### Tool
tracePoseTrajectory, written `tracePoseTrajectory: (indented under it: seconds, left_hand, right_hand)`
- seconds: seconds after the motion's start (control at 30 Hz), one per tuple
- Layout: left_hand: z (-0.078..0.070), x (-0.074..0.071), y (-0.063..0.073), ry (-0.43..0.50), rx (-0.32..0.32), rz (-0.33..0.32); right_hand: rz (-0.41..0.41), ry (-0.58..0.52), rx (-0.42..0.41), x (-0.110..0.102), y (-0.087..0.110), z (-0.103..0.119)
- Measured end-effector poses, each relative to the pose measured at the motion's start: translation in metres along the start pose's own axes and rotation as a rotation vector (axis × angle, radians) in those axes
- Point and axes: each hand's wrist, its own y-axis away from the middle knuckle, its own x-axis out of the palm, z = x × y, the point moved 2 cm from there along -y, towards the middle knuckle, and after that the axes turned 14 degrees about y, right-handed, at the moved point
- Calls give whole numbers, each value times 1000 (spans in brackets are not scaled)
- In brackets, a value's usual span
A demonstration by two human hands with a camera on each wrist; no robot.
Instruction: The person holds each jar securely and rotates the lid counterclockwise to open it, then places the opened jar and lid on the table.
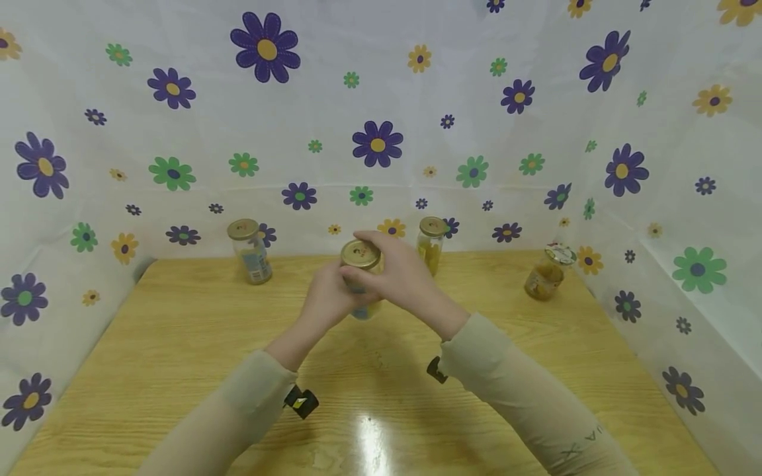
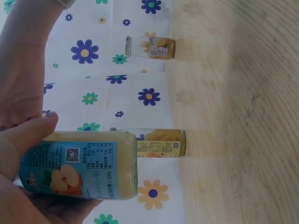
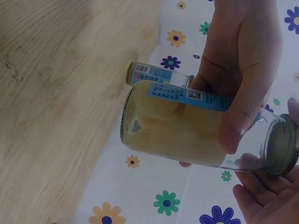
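In the head view my left hand (image 1: 329, 296) grips a glass fruit jar (image 2: 125, 163) round its body. Its blue label (image 2: 70, 170) carries a picture of a cut apple, and pale contents fill the lower part. My right hand (image 1: 407, 272) holds the jar's gold lid (image 1: 360, 254) from above, thumb on the near side and fingers on the far side. The right wrist view shows the lid (image 3: 284, 144) on the jar's neck, with right-hand fingertips (image 3: 250, 189) beside it. The jar stands roughly upright over the table.
Behind on the wooden table (image 1: 178, 370) stand a blue-labelled jar (image 1: 250, 254) at left, a yellow-filled jar (image 1: 431, 244) just right of my hands, and a shorter amber jar (image 1: 545, 274) at right. A flower-patterned cloth (image 1: 333, 112) closes the back and sides.
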Motion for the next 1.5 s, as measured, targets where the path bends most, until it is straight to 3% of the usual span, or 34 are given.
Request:
tracePoseTrajectory:
  seconds: [0.33, 0.57, 1.23, 1.5]
  left_hand:
    - [-3, 3, 2, 7, 4, 29]
    - [-2, 6, 1, 52, -35, 78]
    - [-1, 8, -1, 48, -2, 183]
    - [0, 10, 0, 80, -18, 187]
  right_hand:
    - [7, -328, 53, 3, 2, -13]
    - [53, -469, 8, 5, 2, -24]
    - [188, -551, -147, 2, 5, -41]
    - [184, -516, -98, -4, 7, -45]
